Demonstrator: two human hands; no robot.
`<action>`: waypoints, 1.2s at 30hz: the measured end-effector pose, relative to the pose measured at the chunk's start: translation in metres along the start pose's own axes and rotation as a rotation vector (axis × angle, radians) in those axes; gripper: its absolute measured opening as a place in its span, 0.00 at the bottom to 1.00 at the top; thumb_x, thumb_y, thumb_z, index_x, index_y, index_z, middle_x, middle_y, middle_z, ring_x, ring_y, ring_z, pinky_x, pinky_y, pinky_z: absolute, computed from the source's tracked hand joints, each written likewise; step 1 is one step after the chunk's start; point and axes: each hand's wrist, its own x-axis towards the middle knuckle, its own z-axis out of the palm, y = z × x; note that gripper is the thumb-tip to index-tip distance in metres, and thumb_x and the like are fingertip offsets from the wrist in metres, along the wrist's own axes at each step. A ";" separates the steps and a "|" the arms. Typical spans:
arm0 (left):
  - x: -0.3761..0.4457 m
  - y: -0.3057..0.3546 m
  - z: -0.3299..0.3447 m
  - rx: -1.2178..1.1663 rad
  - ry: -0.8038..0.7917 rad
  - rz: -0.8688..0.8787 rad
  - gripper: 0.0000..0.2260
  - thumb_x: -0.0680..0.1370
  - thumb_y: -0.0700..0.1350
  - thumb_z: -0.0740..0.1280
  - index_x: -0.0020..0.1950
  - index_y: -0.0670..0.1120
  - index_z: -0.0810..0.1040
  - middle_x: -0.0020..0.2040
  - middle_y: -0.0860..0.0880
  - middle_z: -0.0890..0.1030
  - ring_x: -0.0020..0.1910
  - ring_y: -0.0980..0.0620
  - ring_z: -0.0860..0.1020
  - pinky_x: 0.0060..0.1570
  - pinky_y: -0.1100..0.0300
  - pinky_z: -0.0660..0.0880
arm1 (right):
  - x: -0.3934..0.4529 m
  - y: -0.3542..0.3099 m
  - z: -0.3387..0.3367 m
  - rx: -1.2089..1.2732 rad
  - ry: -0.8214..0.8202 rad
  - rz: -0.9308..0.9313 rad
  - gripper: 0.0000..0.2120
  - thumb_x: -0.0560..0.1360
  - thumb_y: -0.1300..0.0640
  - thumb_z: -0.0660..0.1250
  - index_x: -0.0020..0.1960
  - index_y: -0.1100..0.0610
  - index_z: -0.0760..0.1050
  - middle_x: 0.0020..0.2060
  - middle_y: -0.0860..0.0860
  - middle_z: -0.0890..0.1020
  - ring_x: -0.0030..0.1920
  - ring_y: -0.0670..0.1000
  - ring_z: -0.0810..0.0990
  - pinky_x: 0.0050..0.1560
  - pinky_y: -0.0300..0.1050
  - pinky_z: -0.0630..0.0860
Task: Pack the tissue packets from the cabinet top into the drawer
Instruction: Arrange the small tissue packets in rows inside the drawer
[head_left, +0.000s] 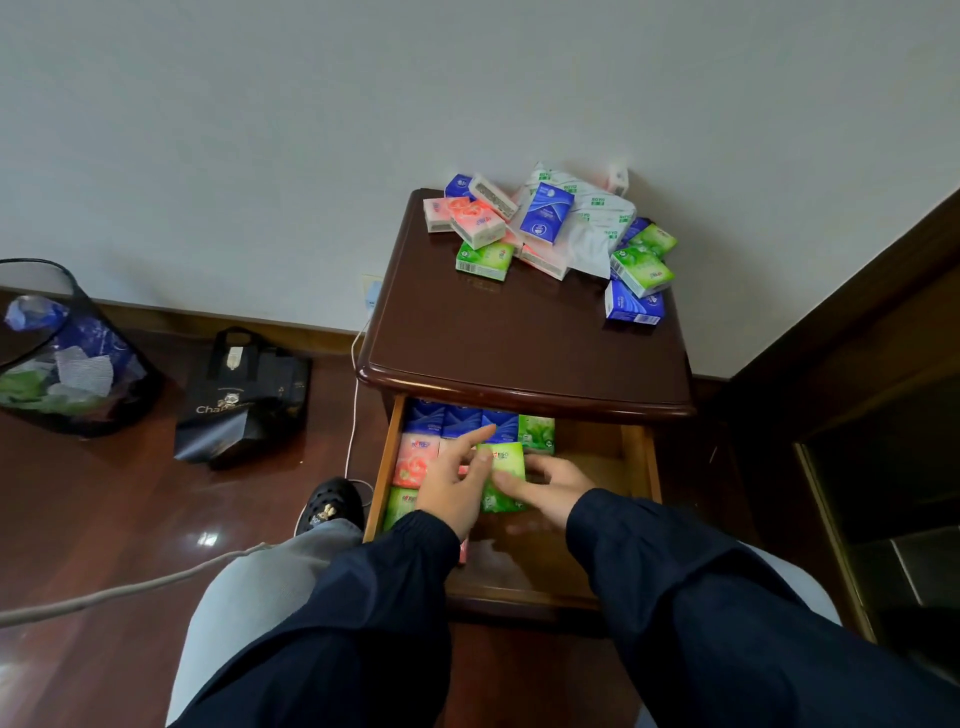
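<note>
1. At the bottom of the frame, two dark-sleeved arms reach forward over grey-trousered knees toward the open drawer (641, 457) at lower centre.
2. The left hand (454, 486) lies with fingers spread and relaxed over the packets in the drawer, its fingertips touching a light green packet (503, 470).
3. The right hand (550, 486) meets that same green packet from the right, fingers on it; whether it grips or only touches cannot be told.
4. Blue, pink and green packets stand in rows in the drawer's left half.
5. Above centre, on the dark wooden cabinet top (519, 332), a loose heap of packets (545, 228) lies against the wall.
6. At left, on the floor, stand a black bag (244, 400) and a mesh bin (67, 353).
</note>
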 end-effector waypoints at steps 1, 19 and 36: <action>0.002 -0.001 0.003 0.031 -0.001 -0.008 0.15 0.84 0.46 0.62 0.71 0.54 0.73 0.53 0.53 0.78 0.48 0.66 0.77 0.46 0.73 0.74 | 0.001 0.003 -0.004 -0.004 0.017 -0.001 0.23 0.71 0.52 0.79 0.64 0.52 0.76 0.58 0.51 0.81 0.55 0.53 0.84 0.45 0.54 0.85; 0.013 -0.017 0.008 0.965 -0.333 0.079 0.26 0.77 0.44 0.61 0.75 0.60 0.68 0.72 0.56 0.67 0.70 0.49 0.64 0.70 0.47 0.67 | 0.040 0.040 -0.029 -0.250 0.454 0.101 0.24 0.71 0.50 0.79 0.62 0.56 0.75 0.46 0.48 0.78 0.52 0.54 0.82 0.56 0.57 0.82; 0.016 -0.018 0.006 0.996 -0.371 0.064 0.25 0.78 0.47 0.62 0.75 0.61 0.67 0.73 0.57 0.65 0.70 0.49 0.63 0.70 0.47 0.66 | 0.047 0.032 -0.025 -0.196 0.490 0.099 0.27 0.71 0.53 0.79 0.67 0.57 0.74 0.54 0.53 0.81 0.53 0.55 0.82 0.56 0.56 0.82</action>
